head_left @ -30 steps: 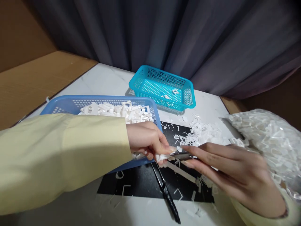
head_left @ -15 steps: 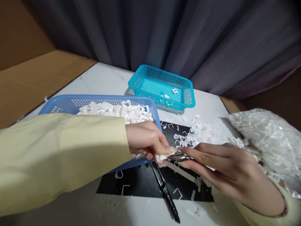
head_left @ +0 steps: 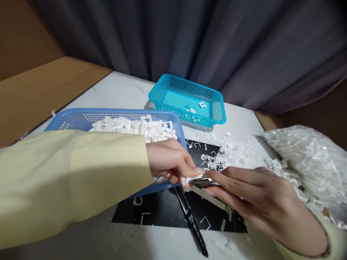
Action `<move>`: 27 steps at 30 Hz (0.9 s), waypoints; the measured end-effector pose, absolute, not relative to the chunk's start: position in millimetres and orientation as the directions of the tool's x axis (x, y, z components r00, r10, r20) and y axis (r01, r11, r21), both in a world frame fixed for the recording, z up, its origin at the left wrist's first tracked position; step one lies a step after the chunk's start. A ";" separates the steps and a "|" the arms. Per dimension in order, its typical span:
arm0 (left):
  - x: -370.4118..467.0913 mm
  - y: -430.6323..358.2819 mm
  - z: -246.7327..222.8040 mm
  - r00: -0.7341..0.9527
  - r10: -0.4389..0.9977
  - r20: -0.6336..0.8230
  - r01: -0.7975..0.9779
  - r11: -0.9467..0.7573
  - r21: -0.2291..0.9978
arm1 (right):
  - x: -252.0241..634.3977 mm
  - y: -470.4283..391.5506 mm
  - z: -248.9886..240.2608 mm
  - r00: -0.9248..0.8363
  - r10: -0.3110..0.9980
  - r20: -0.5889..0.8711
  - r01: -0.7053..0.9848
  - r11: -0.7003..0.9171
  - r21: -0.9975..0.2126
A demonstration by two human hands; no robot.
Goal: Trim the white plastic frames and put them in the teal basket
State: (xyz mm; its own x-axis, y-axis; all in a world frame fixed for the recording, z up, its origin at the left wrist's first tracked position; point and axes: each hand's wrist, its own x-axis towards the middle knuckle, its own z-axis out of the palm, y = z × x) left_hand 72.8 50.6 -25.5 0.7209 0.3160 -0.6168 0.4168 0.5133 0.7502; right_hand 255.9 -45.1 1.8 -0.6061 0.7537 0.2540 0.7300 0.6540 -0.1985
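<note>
Dark draped curtain (head_left: pixel 173 36), brown surface (head_left: pixel 46 88) at left, white grey-veined tabletop (head_left: pixel 127 88)

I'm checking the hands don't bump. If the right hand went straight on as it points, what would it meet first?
The white piece in the left hand, most likely: the metal tool in the right hand leads at it and seems to touch it, though depth is unclear.

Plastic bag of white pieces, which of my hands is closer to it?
Your right. The right hand is beside the left side of the bag; the left hand is farther left, over the right edge of the blue basket.
</note>
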 end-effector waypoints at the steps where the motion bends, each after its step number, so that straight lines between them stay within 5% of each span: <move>1: 73.0 50.6 -25.4 0.720 0.313 -0.619 0.418 0.517 0.747 | 256.0 -45.7 1.1 -0.602 0.753 0.267 0.736 0.652 -0.180; 18: 73.2 51.2 -28.2 0.722 0.335 -0.605 0.338 0.592 0.731 | 242.1 -62.2 -14.3 -0.425 0.803 0.417 0.837 0.525 -0.157; 27: 72.8 50.9 -29.4 0.736 0.332 -0.590 0.327 0.589 0.739 | 244.8 -66.5 -16.2 -0.352 0.848 0.397 0.841 0.472 -0.263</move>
